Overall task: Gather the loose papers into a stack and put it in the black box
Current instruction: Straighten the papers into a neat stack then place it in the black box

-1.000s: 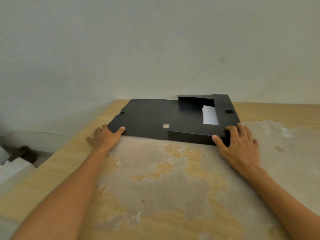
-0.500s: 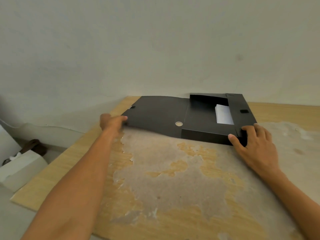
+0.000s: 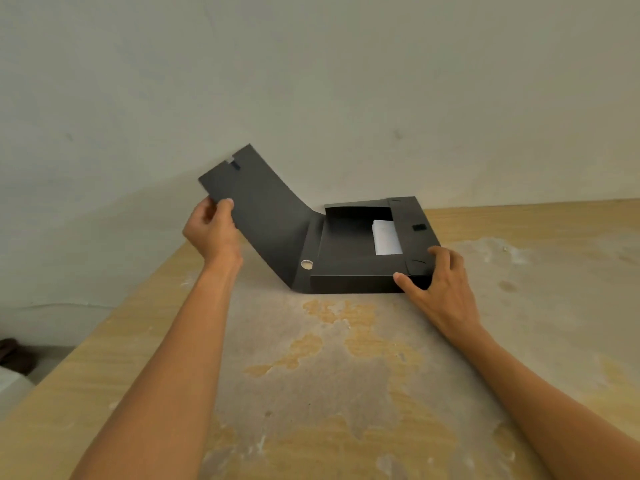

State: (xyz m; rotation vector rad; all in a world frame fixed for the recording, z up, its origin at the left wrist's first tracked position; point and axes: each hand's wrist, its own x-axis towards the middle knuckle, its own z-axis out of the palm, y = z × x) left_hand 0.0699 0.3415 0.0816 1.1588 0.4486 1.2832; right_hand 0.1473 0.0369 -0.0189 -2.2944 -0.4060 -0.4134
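A black box (image 3: 353, 280) lies on the wooden table near the wall. White papers (image 3: 387, 237) lie inside it, partly covered by inner black flaps. The box's lid (image 3: 263, 216) is raised at a slant off the table. My left hand (image 3: 213, 230) pinches the lid's free corner between thumb and fingers. My right hand (image 3: 440, 282) rests on the box's front right corner, thumb on the front wall and fingers on top, holding it down.
The table (image 3: 329, 375) has a worn, patchy surface with its left edge (image 3: 86, 344) running diagonally. A pale wall (image 3: 311, 81) stands right behind the box. A dark object (image 3: 14, 355) and something white (image 3: 10, 386) sit on the floor at far left.
The lid lay flat on the table; my left hand has gripped its corner and lifted it up. My right hand stays on the box's front right corner.
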